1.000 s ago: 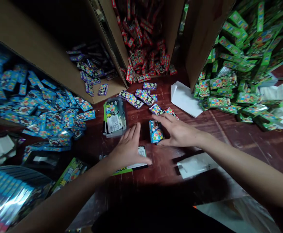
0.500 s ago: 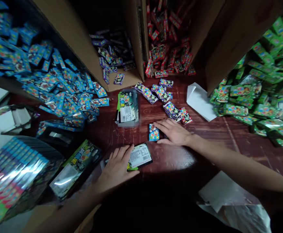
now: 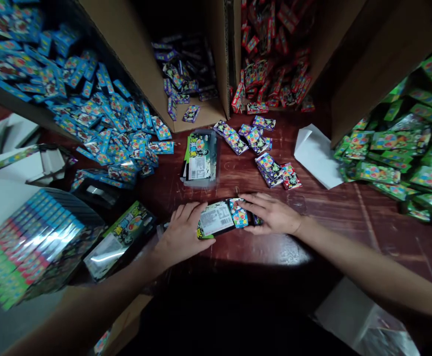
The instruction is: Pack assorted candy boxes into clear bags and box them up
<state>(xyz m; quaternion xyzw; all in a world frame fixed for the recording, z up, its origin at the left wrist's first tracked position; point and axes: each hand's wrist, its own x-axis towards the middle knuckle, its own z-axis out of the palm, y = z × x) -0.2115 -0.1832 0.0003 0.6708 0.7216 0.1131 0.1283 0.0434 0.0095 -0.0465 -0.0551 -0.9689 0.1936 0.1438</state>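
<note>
dark red-brown bench (image 3: 334,217), scratched and glossy; open cardboard cartons (image 3: 127,54) stand along its far side, and its near edge is lost in shadow. the printed card (image 3: 216,218) lies toward that near edge, white label upward. left hand (image 3: 182,230): fingers together, thumb apart, spanning the left part of the card from far edge to near edge. right hand (image 3: 273,215): fingers and thumb closed about the far and near ends of the blue box (image 3: 238,213), whose left side meets the right end of the card. contents under the right palm are mostly hidden. purple packets (image 3: 234,138) and a red packet (image 3: 290,176) lie beyond, toward the far side. handling, as judged: card light, thin, apt to bend; hold by opposite long edges. box light, fairly stiff, smooth and liable to slide; its walls may dent, so grip both ends with modest pressure.
</note>
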